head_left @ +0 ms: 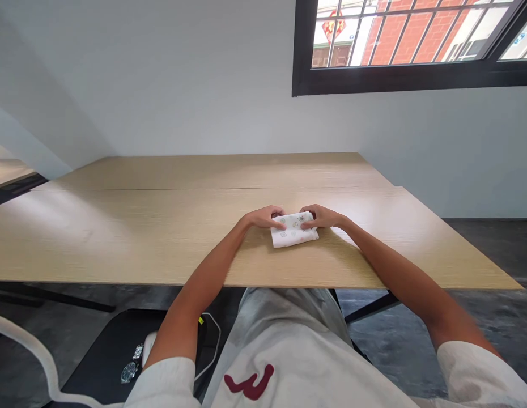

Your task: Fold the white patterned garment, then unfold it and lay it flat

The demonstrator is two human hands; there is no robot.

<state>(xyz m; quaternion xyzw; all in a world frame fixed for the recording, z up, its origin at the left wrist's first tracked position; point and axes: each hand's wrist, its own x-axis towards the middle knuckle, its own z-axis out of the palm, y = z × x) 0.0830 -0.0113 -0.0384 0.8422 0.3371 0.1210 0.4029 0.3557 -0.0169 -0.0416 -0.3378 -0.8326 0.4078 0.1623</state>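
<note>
The left hand (264,217) was closed on the left end of a folded white cloth (289,237) with little pictures on it. The right hand (323,217) was closed on the other end, so 2 hands had it. The cloth was over the wooden table (140,238), near the person's side; I could not tell if it touched the wood. A shiny watch (128,372) lay on a black chair (104,347).

The cloth (291,236) is over the table (153,238), the window (408,34) behind right, the seat (104,351) front left.
</note>
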